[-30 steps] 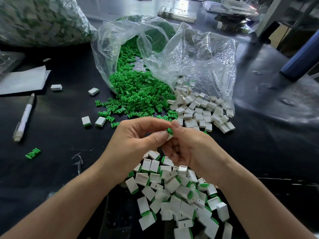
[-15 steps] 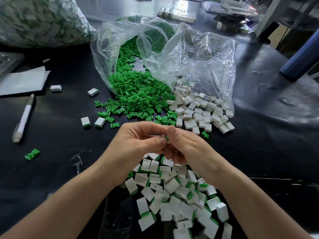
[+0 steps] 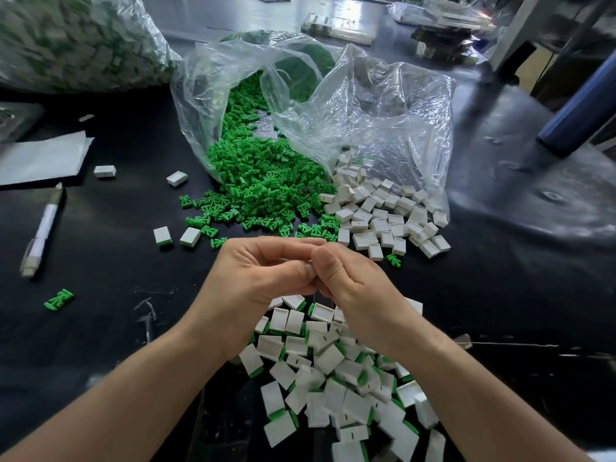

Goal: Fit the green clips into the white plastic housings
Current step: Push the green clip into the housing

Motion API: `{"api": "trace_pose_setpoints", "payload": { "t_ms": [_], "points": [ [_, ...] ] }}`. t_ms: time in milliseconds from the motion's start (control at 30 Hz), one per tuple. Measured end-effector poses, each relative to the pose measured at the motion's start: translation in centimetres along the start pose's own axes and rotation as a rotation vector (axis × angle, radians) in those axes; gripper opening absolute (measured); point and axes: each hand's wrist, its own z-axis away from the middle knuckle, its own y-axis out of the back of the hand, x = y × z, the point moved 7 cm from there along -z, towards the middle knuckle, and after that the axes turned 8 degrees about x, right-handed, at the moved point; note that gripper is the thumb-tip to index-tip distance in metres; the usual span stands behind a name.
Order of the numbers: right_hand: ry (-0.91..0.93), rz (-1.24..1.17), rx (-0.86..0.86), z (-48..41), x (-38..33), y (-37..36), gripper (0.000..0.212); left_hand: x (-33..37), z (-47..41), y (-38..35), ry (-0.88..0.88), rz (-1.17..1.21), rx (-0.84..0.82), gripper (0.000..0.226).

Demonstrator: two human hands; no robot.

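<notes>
Squarely mid-frame in the head view, pressed together fingertip to fingertip above the black table [image 3: 116, 278]: the left hand [image 3: 260, 278] and the right hand [image 3: 353, 285], fingers curled, thumbs side by side. Contents of the pinch: hidden behind the thumbs, impossible to tell. At twelve o'clock from the hands, spilling out of a crumpled clear plastic bag [image 3: 366, 105]: a heap of loose green clips [image 3: 263, 191]. At one o'clock, touching that heap's right edge: a scatter of empty white housings [image 3: 383, 215], partly under the bag's fold. At six o'clock, beneath and between the wrists: a pile of fitted housings [image 3: 333, 378], green showing at their edges. At ten o'clock, two white pieces [image 3: 176, 235] side by side, just beside a few stray clips. Out at nine o'clock, a lone clip [image 3: 59, 300], well apart from the heap; above it a white pen [image 3: 41, 231], lying lengthwise. Further toward ten o'clock, a folded white sheet [image 3: 43, 158]. At eleven o'clock, a large full bag [image 3: 66, 38], blurred. At two o'clock, a blue tube [image 3: 580, 105] near the table's far edge.
</notes>
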Motion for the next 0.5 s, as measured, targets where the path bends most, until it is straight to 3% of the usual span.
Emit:
{"api": "trace_pose_setpoints", "payload": {
  "t_ms": [133, 333, 500],
  "points": [
    [0.014, 0.022, 0.013, 0.03, -0.26, 0.01, 0.026, -0.13, -0.04, 0.10, 0.022, 0.014, 0.007, 0.022],
    [0.030, 0.025, 0.012, 0.05, -0.43, -0.17, 0.049, -0.22, -0.16, 0.20, 0.051, 0.033, 0.004, 0.018],
    [0.021, 0.017, 0.015, 0.08, -0.46, -0.33, 0.050, -0.43, -0.27, 0.42, 0.073, 0.049, 0.019, 0.016]
  ]
}}
